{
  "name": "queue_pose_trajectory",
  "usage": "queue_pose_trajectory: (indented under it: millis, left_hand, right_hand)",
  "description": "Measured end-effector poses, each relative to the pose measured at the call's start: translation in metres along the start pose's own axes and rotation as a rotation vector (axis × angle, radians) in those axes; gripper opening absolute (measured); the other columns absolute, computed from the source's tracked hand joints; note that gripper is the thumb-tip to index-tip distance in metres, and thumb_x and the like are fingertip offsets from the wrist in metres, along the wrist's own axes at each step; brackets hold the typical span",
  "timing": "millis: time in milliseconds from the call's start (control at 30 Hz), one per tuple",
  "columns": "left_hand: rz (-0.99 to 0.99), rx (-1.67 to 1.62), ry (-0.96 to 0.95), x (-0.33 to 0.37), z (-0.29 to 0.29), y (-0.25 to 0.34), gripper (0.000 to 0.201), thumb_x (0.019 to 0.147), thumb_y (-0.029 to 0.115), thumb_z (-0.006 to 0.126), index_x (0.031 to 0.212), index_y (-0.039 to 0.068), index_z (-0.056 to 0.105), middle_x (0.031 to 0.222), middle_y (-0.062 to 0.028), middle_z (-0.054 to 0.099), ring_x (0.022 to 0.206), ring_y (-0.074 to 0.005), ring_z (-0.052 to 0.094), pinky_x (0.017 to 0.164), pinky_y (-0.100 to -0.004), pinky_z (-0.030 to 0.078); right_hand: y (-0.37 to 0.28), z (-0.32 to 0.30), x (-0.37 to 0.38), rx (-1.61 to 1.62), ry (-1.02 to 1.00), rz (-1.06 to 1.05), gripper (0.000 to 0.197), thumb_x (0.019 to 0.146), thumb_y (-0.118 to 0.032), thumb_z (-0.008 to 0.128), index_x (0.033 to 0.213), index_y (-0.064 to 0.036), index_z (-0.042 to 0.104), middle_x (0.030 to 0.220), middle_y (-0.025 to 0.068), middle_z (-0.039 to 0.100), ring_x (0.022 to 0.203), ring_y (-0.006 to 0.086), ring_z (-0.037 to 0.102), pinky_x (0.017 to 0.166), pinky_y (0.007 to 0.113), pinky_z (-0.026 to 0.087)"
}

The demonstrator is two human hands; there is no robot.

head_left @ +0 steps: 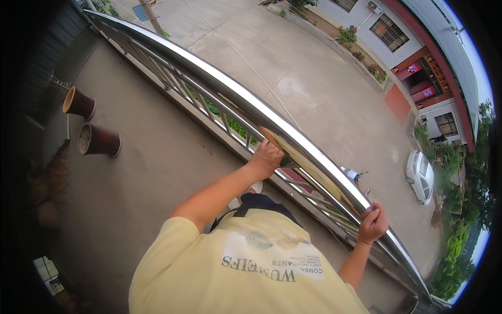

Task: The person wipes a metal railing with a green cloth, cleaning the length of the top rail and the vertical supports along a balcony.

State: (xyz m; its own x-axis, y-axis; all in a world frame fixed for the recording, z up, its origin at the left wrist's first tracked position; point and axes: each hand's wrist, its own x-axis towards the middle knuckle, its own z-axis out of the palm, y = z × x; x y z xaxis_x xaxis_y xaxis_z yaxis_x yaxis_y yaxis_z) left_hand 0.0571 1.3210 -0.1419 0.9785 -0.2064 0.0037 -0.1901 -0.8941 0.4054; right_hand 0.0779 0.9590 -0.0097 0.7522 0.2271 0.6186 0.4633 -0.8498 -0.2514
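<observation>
A polished metal railing (308, 145) runs slantwise from the upper left to the lower right, with slim bars (225, 119) under its broad handrail. My left hand (266, 158) is at the bars below the handrail, its fingers curled closed on the railing. Something dark green shows beside these fingers; I cannot tell if it is held or lies behind. My right hand (373, 224) is closed against the handrail farther to the right, thumb and fingers drawn together. What lies between those fingers is too small to make out. The handrail mirrors my yellow shirt (209, 272).
Two dark round pots (99, 140) stand on the grey floor (151, 136) at the left. Beyond the railing, lower down, lies a concrete yard (298, 68) with a silver car (420, 177), a parked two-wheeler (351, 174) and a white building (361, 15).
</observation>
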Motion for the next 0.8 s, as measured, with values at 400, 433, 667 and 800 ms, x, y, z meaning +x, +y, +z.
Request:
queue_pose_trajectory:
  millis: [400, 433, 667, 800]
  left_hand:
    - [0.159, -0.666, -0.025, 0.052, 0.087, -0.053, 0.036, 0.092, 0.024, 0.045, 0.127, 0.019, 0.052, 0.131, -0.0067, 0.050, 0.124, -0.0245, 0.044, 0.105, -0.0403, 0.033]
    - [0.104, -0.360, -0.048, 0.053, 0.060, -0.042, 0.034, 0.089, 0.018, 0.049, 0.122, 0.020, 0.059, 0.126, -0.0059, 0.056, 0.121, -0.0247, 0.047, 0.103, -0.0395, 0.036]
    - [0.230, -0.037, 0.120, 0.039, -0.005, -0.051, 0.037, 0.084, 0.019, 0.054, 0.121, 0.018, 0.057, 0.124, -0.0082, 0.054, 0.119, -0.0289, 0.048, 0.099, -0.0443, 0.037]
    - [0.279, 0.040, 0.143, 0.026, -0.032, -0.099, 0.048, 0.078, 0.023, 0.060, 0.125, 0.019, 0.052, 0.127, -0.0090, 0.051, 0.119, -0.0306, 0.047, 0.099, -0.0506, 0.036]
  right_hand:
    - [-0.007, 0.001, 0.002, -0.023, -0.087, 0.143, 0.018, 0.085, -0.002, 0.046, 0.089, -0.0010, 0.064, 0.075, 0.0118, 0.062, 0.066, 0.0283, 0.059, 0.063, 0.036, 0.046]
    - [-0.012, 0.000, 0.003, -0.020, -0.108, 0.182, 0.018, 0.085, -0.001, 0.046, 0.090, -0.0008, 0.064, 0.075, 0.0120, 0.062, 0.066, 0.0282, 0.058, 0.063, 0.036, 0.046]
    - [-0.065, 0.014, 0.008, 0.219, 0.062, 0.402, 0.019, 0.089, 0.002, 0.047, 0.102, 0.0058, 0.061, 0.095, 0.0148, 0.065, 0.085, 0.0283, 0.063, 0.078, 0.035, 0.050]
    - [-0.127, 0.044, 0.032, 0.340, 0.070, 0.324, 0.020, 0.088, 0.004, 0.046, 0.102, 0.0074, 0.059, 0.097, 0.0155, 0.064, 0.085, 0.0269, 0.063, 0.078, 0.035, 0.050]
